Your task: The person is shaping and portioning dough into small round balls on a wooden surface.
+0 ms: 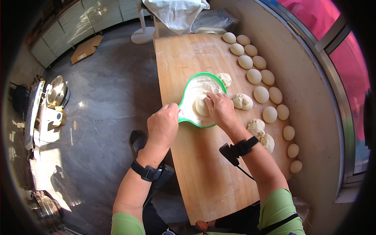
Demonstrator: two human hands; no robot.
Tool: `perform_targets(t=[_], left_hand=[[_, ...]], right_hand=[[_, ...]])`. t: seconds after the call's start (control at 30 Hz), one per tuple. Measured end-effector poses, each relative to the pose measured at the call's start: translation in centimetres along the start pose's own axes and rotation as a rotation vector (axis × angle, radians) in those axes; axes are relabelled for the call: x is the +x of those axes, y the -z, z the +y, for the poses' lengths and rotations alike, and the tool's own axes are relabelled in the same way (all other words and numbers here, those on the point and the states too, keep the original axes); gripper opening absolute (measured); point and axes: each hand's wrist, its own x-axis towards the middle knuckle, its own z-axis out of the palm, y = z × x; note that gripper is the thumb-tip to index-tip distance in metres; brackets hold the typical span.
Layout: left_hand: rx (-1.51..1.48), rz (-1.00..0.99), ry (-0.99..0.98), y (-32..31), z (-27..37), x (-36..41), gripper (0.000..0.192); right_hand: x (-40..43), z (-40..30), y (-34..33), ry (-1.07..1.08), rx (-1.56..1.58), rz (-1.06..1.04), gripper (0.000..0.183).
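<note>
My left hand is closed around the narrow end of a green-rimmed scoop-shaped bowl, near the left edge of the wooden board. White flour coats the bowl's inside. Within it lies a flattened round piece of dough. The fingers of my right hand hold this piece at its right edge; the fingertips are partly hidden. Just right of the bowl are lumpy dough pieces: one touching or close to the rim, a folded one by my right hand, and a joined pair beside my right forearm.
Several smooth dough balls line the board's right side, along the wall below a window. The wooden board bears flour traces. A white cloth hangs beyond its far end. Cardboard lies on the grey floor. A cable trails from my right wrist strap.
</note>
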Motion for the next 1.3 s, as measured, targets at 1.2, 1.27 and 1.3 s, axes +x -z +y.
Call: perform_targets(t=[1.2, 1.27, 1.3], left_hand=[[-0.188, -0.049, 0.167, -0.4, -0.9, -1.4, 0.019], [-0.218, -0.053, 0.187, -0.4, -1.1, -1.3, 0.019], [-0.216, -0.066, 0.183, -0.4, -1.2, -1.2, 0.020]], right_hand=[[2.1, -1.1, -0.3, 0.437, 0.010, -0.126, 0.039], [1.1, -0.5, -0.2, 0.408, 0.042, -0.128, 0.036], [0.5, -0.5, -0.1, 0.373, 0.075, -0.133, 0.033]])
